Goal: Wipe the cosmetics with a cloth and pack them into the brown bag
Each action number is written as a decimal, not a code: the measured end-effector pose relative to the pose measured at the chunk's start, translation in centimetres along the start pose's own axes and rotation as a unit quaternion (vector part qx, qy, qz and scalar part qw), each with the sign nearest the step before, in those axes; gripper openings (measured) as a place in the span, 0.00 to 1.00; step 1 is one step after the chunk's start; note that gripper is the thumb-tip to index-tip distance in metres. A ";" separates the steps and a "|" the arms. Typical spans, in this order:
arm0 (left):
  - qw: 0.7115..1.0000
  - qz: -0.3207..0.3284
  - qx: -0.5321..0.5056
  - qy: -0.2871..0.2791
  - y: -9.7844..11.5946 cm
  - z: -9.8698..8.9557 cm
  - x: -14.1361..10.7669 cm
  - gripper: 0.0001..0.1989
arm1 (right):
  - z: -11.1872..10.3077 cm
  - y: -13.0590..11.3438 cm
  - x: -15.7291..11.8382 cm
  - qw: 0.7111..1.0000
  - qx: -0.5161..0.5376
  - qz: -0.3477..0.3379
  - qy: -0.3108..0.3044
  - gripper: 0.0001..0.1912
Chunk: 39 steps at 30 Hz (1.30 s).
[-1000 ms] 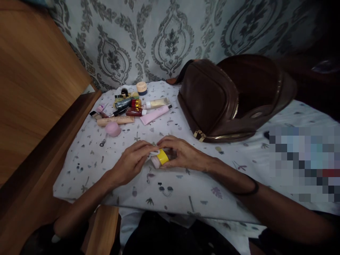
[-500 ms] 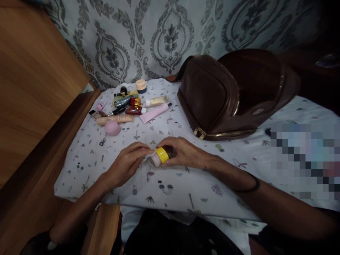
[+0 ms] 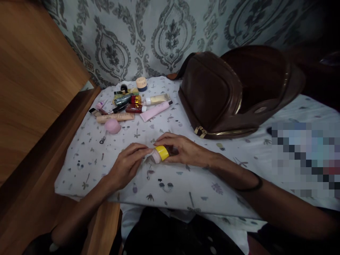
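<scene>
A small bottle with a yellow band and a pale cap (image 3: 162, 153) lies sideways in my right hand (image 3: 183, 149), whose thumb and fingers are wrapped round it. Its pale end points toward my left hand (image 3: 130, 162). The fingers of my left hand are pressed together on a thin whitish piece, perhaps a wipe or tissue, at that pale end. Both hands are just above the patterned white sheet (image 3: 180, 191).
Beyond my hands lie a pink sponge (image 3: 112, 126), a peach tube (image 3: 115, 118), a pink tube (image 3: 156, 111), a cream tube (image 3: 157, 99), a red bottle (image 3: 135, 108), brushes and a jar (image 3: 141, 84). A brown leather bag (image 3: 212, 92) stands right; a wooden panel (image 3: 32, 71) is left.
The view has shifted slightly. My right hand has tilted a little with the bottle, and the fingers of my left hand have moved slightly at its pale end.
</scene>
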<state>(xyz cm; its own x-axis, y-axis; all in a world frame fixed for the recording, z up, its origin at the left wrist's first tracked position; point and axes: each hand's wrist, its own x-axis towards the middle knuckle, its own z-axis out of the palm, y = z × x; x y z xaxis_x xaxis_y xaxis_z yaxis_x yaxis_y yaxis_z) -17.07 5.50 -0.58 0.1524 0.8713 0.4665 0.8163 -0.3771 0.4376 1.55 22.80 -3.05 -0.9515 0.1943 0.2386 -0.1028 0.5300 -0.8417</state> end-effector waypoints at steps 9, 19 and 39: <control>0.995 0.058 0.074 0.014 0.6 0.5 1.1 0.20 | 0.4 -0.4 -0.2 0.998 0.045 0.041 0.023 0.19; 0.980 0.117 0.158 0.008 0.6 0.9 0.4 0.22 | 0.5 0.1 -0.1 0.997 -0.052 -0.040 0.040 0.24; 0.973 0.158 0.167 0.005 -1.6 1.9 0.0 0.18 | 0.2 -0.1 -0.3 0.985 -0.152 0.003 0.084 0.20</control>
<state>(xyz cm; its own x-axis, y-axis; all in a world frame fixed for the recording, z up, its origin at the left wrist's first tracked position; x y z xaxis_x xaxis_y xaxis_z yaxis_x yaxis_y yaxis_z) -17.37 6.69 -2.73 0.4206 0.7251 0.5452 0.8656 -0.5008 -0.0017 1.80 22.47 -3.14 -0.8879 0.3177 0.3327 0.0175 0.7460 -0.6657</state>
